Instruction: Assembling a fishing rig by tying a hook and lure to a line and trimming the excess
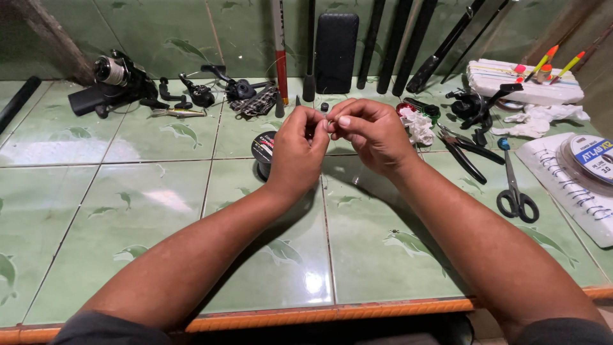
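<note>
Here I see both hands raised together above the green tiled counter (159, 211), fingertips meeting at the middle of the view. My left hand (297, 150) is curled narrow, thumb and forefinger pinched; my right hand (370, 134) is pinched the same way, its fingertips touching those of the left. Whatever sits between them is too small to make out, so I cannot tell what is gripped, only that both pinches close on one tiny spot.

Just behind and below the left hand stands a dark line spool (263, 153) on edge on the tiles, partly hidden by the wrist. To the right of the right hand lie black pliers (469, 156), and beyond them scissors (516, 185) with black handles, blades pointing away from me. A crumpled white cloth (418, 126) lies just beside the right knuckles. At the far right a clear round spool (590, 160) rests on a white card (575, 198) strung with hooks.

At the back left sits a fishing reel (115, 80), with smaller reel parts (217, 89) near it. Several dark rod sections (396, 45) lean against the tiled wall, beside a black flat case (336, 51). At the back right a white foam block (523, 83) holds bright floats (549, 61).
</note>
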